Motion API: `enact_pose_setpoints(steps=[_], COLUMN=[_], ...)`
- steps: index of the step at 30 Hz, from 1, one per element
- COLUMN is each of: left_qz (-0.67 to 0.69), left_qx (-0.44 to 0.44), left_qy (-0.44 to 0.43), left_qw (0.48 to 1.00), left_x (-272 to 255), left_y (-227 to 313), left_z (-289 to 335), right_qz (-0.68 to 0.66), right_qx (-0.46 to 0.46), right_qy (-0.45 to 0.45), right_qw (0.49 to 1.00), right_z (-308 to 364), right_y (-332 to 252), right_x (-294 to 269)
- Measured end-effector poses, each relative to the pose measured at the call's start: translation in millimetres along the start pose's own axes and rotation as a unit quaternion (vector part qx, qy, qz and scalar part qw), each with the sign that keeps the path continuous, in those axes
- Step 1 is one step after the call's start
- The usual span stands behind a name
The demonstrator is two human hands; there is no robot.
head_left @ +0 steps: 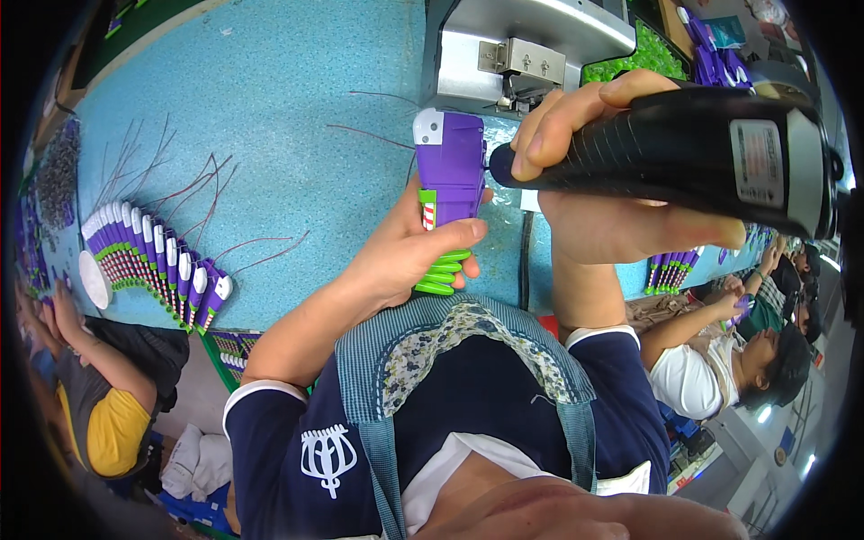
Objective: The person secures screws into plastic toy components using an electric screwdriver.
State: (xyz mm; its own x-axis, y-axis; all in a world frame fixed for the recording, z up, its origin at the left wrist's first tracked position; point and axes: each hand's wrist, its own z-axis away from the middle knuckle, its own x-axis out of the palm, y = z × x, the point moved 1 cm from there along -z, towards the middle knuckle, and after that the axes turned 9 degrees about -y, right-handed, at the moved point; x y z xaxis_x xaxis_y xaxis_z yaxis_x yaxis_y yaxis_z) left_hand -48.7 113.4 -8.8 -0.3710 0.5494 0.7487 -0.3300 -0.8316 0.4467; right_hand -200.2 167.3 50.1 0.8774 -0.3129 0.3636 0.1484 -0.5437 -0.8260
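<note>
My left hand point(396, 247) is closed round a purple toy body point(461, 153) with a white end, a green coiled handle point(439, 273) and a red-striped strip. Thin dark-red wires point(373, 132) trail from it to the left. In my right hand point(607, 229) lies a black electric screwdriver point(661, 144), fingers wrapped over its grip. Its narrow front end points left at the side of the purple body. Whether the bit touches the body I cannot tell.
Several similar purple, white and green toys point(153, 256) stand fanned in a row at the left of the blue table point(288, 67). A silver machine point(459, 63) stands at the back, beside green parts point(643, 58). Other people sit at left and right point(697, 378).
</note>
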Motion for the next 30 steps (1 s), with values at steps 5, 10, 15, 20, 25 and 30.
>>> enact_pose_setpoints(steps=[5, 10, 15, 20, 25, 30], left_qz=[0.002, -0.006, 0.0, 0.004, -0.002, -0.025], left_qx=[0.002, 0.004, 0.022, 0.025, 0.031, 0.05], left_qy=[0.001, -0.001, -0.011, -0.009, -0.007, 0.013], left_qw=[1.0, 1.0, 1.0, 1.0, 0.999, 0.998], left_x=[-0.8, 3.7, -0.7, -3.7, -1.2, -1.7], left_y=[1.3, 2.9, 0.2, 1.0, 3.1, 4.0], left_z=[-0.3, 1.6, 1.7, 1.7, 0.3, 2.4], right_qz=[-0.009, 0.002, 0.106, 0.042, 0.109, 0.089], right_qx=[-0.011, -0.047, -0.147, -0.131, -0.14, -0.125], right_qy=[-0.018, -0.134, -0.181, -0.156, -0.196, -0.184], right_qw=[1.0, 0.99, 0.967, 0.978, 0.965, 0.971], right_z=[-2.3, -23.0, -60.8, -35.3, -57.5, -53.4], right_y=[0.7, -12.0, -13.9, -6.9, -30.9, -13.4], right_x=[-2.2, -15.3, -39.1, -22.2, -30.2, -27.7])
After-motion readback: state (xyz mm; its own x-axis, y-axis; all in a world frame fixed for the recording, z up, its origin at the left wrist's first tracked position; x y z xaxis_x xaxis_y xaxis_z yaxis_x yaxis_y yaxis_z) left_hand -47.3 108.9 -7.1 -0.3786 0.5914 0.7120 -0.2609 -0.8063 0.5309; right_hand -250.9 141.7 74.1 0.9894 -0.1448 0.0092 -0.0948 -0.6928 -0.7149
